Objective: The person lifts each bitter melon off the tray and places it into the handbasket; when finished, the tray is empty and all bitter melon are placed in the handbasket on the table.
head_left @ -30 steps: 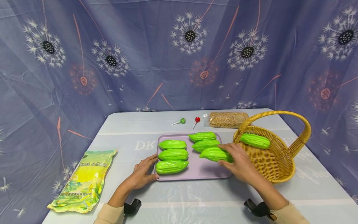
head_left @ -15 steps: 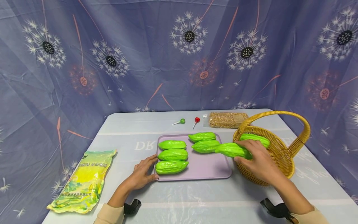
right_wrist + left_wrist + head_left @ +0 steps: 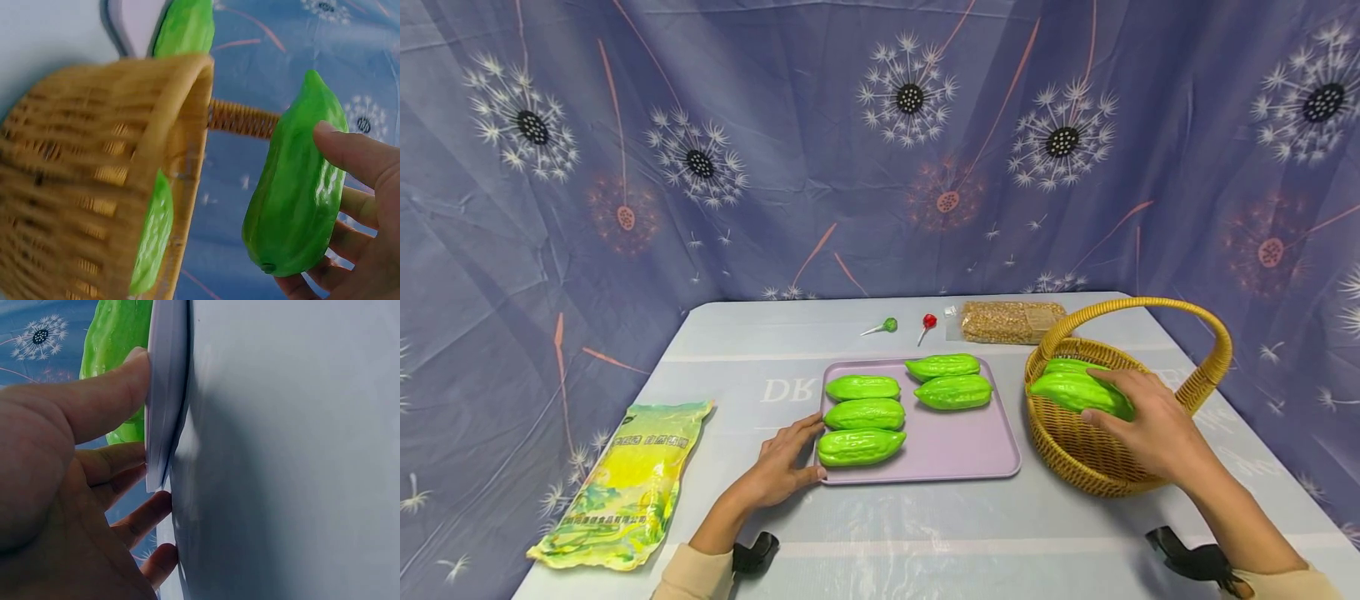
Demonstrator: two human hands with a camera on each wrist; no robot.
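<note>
My right hand holds a bright green bitter melon over the wicker basket, thumb on one side and fingers on the other. Inside the basket lies another bitter melon, partly covered by the held one in the head view. At the left, my left hand rests against the edge of a lilac tray; in the left wrist view its thumb touches the rim. Three bitter melons lie stacked in a column on the tray's left side. Two more bitter melons sit at its back right.
A yellow-green food packet lies at the left of the table. Along the back are a green lollipop, a red lollipop and a clear bag of grains. The basket's tall handle arches above its opening.
My right hand has carried the bitter melon rightward from above the tray to over the basket. The left hand has stayed at the tray's edge.
</note>
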